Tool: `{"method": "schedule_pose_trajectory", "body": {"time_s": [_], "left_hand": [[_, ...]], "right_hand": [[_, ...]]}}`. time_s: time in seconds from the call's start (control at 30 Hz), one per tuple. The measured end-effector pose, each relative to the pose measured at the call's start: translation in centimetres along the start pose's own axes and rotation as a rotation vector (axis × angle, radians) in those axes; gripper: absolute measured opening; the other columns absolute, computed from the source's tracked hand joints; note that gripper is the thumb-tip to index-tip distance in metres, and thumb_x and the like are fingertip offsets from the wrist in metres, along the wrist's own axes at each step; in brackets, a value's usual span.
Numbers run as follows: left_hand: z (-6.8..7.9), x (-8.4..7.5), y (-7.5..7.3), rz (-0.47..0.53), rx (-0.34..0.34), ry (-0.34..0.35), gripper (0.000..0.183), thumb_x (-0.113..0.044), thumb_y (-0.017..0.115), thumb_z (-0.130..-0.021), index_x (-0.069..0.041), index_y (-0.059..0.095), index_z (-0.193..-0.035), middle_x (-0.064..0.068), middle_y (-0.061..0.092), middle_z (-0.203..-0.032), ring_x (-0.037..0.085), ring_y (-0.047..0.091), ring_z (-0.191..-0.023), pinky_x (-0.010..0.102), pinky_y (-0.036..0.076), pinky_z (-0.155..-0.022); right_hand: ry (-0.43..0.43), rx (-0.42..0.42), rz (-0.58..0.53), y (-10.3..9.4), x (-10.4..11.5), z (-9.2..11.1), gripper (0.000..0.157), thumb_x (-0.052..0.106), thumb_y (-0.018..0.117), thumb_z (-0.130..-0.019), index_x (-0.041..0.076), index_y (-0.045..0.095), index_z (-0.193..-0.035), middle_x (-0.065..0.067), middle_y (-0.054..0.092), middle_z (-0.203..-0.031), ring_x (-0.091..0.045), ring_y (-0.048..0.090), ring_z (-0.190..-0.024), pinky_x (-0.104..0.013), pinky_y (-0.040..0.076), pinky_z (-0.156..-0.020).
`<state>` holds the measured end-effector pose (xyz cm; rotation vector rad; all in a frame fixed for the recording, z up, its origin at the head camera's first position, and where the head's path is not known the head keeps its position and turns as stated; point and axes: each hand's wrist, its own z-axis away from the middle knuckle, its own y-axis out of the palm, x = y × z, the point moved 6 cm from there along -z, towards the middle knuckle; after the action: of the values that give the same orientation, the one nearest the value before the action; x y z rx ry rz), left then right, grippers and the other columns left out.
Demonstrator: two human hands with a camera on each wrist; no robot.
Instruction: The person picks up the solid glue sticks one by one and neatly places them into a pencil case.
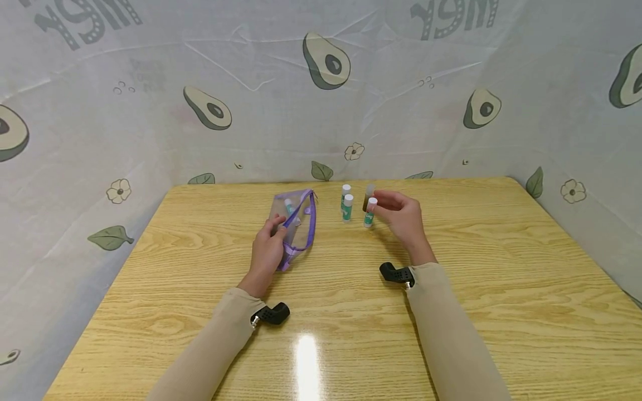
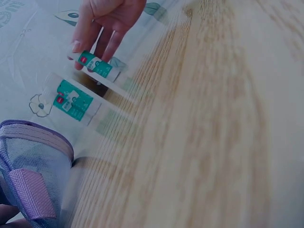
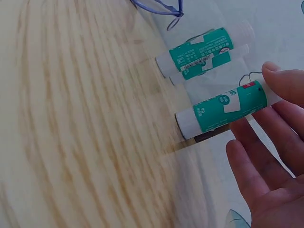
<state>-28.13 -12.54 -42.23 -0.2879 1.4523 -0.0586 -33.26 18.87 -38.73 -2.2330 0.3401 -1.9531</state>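
Two upright white cylindrical tubes with green labels (image 1: 348,210) stood near the purple-trimmed translucent mesh pouch (image 1: 312,225) that my left hand (image 1: 268,252) gripped, apparently to steady it, while my right hand (image 1: 404,219) pinched another matching tube (image 1: 369,218) by its white cap (image 3: 271,93), presumably keeping it upright.

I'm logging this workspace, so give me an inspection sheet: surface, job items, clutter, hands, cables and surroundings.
Surface: wooden table, with a bright glare patch near the front.
Job items: purple-trimmed mesh pouch, with one green-labelled stick inside; two upright sticks to its right; a held stick beyond those.
Clutter: one odd item, a brown container partly hidden by the held stick.
Hands: left hand holds the pouch; right hand pinches the held stick near its white cap.
Cables: nothing seen.
Surroundings: pale cloth backdrop printed with avocados, leaves and flowers.
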Motion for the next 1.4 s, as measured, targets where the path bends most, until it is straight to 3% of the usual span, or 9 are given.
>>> {"method": "schedule_pose_trajectory", "body": {"time_s": [0.27,0.6,1.17,1.4], "left_hand": [[0.1,0.0,0.0,0.003,0.004,0.002,0.043,-0.022,0.046,-0.111,-0.011,0.056,-0.151,0.000,0.034,-0.175,0.027,0.013,-0.168,0.049,0.014,-0.137],[0.2,0.0,0.1,0.009,0.012,0.005,0.043,-0.022,0.047,-0.112,-0.012,0.055,-0.153,-0.001,0.033,-0.175,0.026,0.011,-0.168,0.048,0.014,-0.137],[0.1,0.0,-0.1,0.003,0.000,-0.002,0.044,-0.023,0.047,-0.111,-0.012,0.056,-0.152,-0.001,0.034,-0.175,0.026,0.013,-0.168,0.048,0.015,-0.136],[0.2,-0.1,0.0,0.007,-0.004,0.004,0.043,-0.023,0.047,-0.111,-0.011,0.056,-0.152,0.000,0.035,-0.175,0.027,0.014,-0.168,0.048,0.016,-0.136]], "right_hand": [[0.042,0.043,0.034,0.4,-0.9,-0.2,0.042,0.024,0.079,-0.098,0.008,0.072,-0.135,-0.020,0.071,-0.134,-0.012,0.067,-0.111,-0.018,0.053,-0.090],[0.036,0.078,0.023,0.8,-1.5,-0.3,0.037,0.012,0.076,-0.098,0.000,0.071,-0.133,-0.025,0.071,-0.133,-0.005,0.068,-0.101,-0.013,0.057,-0.083],[0.056,0.088,0.029,0.8,-1.7,-0.3,0.043,0.018,0.075,-0.100,0.000,0.068,-0.139,-0.023,0.070,-0.138,-0.016,0.068,-0.115,-0.013,0.057,-0.086],[0.055,0.065,0.024,0.5,-1.2,-0.4,0.046,0.019,0.075,-0.100,0.002,0.067,-0.141,-0.022,0.070,-0.139,-0.028,0.067,-0.125,-0.012,0.056,-0.087]]}}
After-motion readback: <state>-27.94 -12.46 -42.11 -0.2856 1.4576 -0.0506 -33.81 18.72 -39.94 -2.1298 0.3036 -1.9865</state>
